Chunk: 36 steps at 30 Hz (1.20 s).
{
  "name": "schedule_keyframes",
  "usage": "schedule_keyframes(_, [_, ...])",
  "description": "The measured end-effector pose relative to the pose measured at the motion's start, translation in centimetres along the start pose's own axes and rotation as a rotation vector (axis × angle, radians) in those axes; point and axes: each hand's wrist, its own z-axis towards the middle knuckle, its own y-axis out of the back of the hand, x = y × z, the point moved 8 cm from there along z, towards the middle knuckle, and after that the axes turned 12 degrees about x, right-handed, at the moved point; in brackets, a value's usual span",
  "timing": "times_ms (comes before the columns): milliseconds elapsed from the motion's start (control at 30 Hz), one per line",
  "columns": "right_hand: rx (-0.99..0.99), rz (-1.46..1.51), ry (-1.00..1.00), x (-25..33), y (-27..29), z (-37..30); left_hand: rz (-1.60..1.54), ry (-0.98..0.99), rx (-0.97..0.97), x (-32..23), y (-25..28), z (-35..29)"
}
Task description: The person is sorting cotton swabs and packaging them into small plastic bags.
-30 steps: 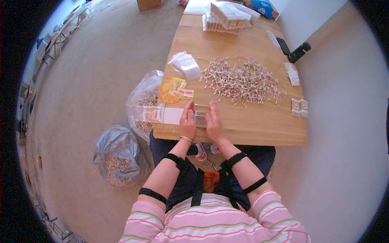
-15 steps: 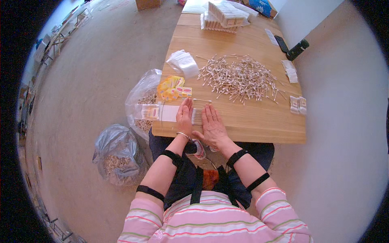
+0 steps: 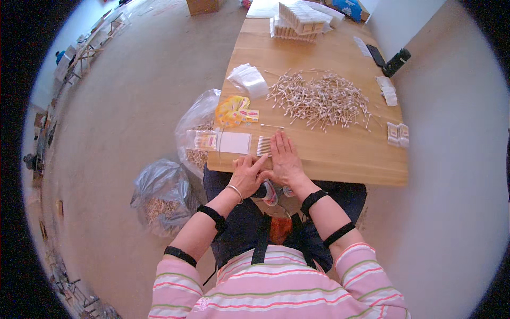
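A neat row of cotton swabs (image 3: 263, 145) lies side by side near the table's front edge. Along its right side rests my right hand (image 3: 287, 162), flat with its fingers stretched out. My left hand (image 3: 247, 174) is at the near end of the row, index finger extended towards the swabs and the other fingers partly bent; nothing shows in it. One loose swab (image 3: 272, 126) lies just beyond the row. To the left are a flat white rectangle (image 3: 235, 143) and a clear packet of swabs (image 3: 205, 140) with a label, overhanging the edge.
A big loose pile of swabs (image 3: 321, 98) covers the middle of the wooden table (image 3: 340, 165). Yellow printed cards (image 3: 232, 110) and clear bags (image 3: 248, 80) lie left; packed swabs (image 3: 300, 24) are stacked far back. Plastic sacks (image 3: 164, 186) of swabs stand on the floor.
My left hand has pulled back from the left side of the swab row to its near end. My right hand stays flat beside the row. The view has shifted slightly.
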Motion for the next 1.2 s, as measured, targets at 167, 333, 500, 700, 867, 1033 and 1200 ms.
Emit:
schedule_keyframes(167, [-0.091, 0.082, 0.028, 0.1, 0.2, -0.1, 0.041, -0.002, 0.048, 0.0, -0.5, -0.1])
schedule_keyframes(333, [-0.077, 0.046, 0.019, -0.1, -0.3, 0.0, 0.040, 0.037, 0.067, -0.1, -0.8, 0.2])
schedule_keyframes(500, [-0.114, 0.065, 0.027, 0.0, -0.2, 0.0, 0.077, 0.047, 0.077, -0.1, -0.9, 0.2])
schedule_keyframes(700, [-0.099, 0.043, 0.019, 0.0, -0.1, 0.0, 0.078, 0.107, 0.106, -0.1, -0.8, 0.5])
schedule_keyframes(867, [-0.099, 0.014, 0.012, 0.0, -0.2, 0.0, 0.091, 0.102, 0.090, 0.1, -0.9, 0.6])
schedule_keyframes(1033, [-0.071, 0.038, 0.006, 0.0, 0.1, -0.1, 0.056, 0.123, 0.087, 0.1, -0.8, 0.9])
schedule_keyframes(1200, [-0.043, 0.026, 0.014, 0.1, 0.2, -0.1, 0.087, 0.158, 0.143, 0.3, -0.9, 1.3])
